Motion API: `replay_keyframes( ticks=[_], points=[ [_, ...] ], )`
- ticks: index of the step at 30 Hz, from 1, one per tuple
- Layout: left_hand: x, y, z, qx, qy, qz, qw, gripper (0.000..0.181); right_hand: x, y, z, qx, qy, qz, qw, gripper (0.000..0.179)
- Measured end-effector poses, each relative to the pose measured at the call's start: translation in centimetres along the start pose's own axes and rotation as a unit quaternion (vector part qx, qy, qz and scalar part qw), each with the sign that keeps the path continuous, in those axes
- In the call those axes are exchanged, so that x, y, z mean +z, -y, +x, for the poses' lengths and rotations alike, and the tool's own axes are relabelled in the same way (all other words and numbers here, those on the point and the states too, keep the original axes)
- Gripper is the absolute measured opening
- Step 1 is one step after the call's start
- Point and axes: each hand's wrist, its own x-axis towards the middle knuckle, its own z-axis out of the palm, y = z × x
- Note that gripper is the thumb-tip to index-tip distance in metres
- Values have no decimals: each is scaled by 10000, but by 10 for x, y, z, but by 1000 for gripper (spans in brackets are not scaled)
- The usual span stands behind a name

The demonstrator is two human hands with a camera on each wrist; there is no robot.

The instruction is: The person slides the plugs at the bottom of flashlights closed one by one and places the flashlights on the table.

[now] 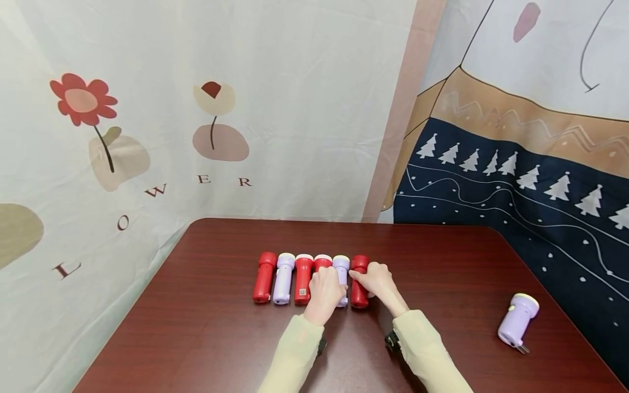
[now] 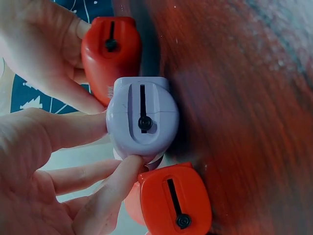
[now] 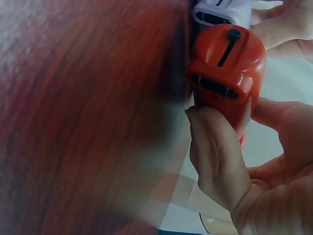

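A row of flashlights lies on the table. My left hand (image 1: 324, 292) pinches a lavender flashlight (image 1: 341, 262), second from the row's right end. In the left wrist view its thumb and a finger sit on either side of the lavender flashlight (image 2: 143, 115), whose end has a black slider in a slot. My right hand (image 1: 377, 280) grips the red flashlight (image 1: 360, 297) at the row's right end. Fingers and thumb close round this red flashlight (image 3: 230, 63) in the right wrist view. Left of my left hand, a red flashlight (image 1: 322, 261) with a white rim is partly covered.
Further left in the row are a red flashlight with a white rim (image 1: 303, 275), a lavender flashlight (image 1: 283, 281) and an all-red flashlight (image 1: 265, 278). Apart at the right lies another lavender flashlight (image 1: 517, 321) with plug prongs out. A printed curtain (image 1: 304, 109) hangs behind the table (image 1: 196, 338).
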Motion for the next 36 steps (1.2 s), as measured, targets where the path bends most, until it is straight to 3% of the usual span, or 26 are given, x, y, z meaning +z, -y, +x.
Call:
replay_keyframes(
  ticks=[11,21,36],
  points=[
    [1,0,0,79,-87,9,9999,30,8,4,5,-22,10,-494,9988,39],
    [1,-1,1,-18,-35,13,10000,31,4,8,3,-161,-134,-1422,9896,44],
    [1,-1,2,-86,172,1,9998,33,-2,1,-1,-219,-199,-1409,9896,47]
  ],
)
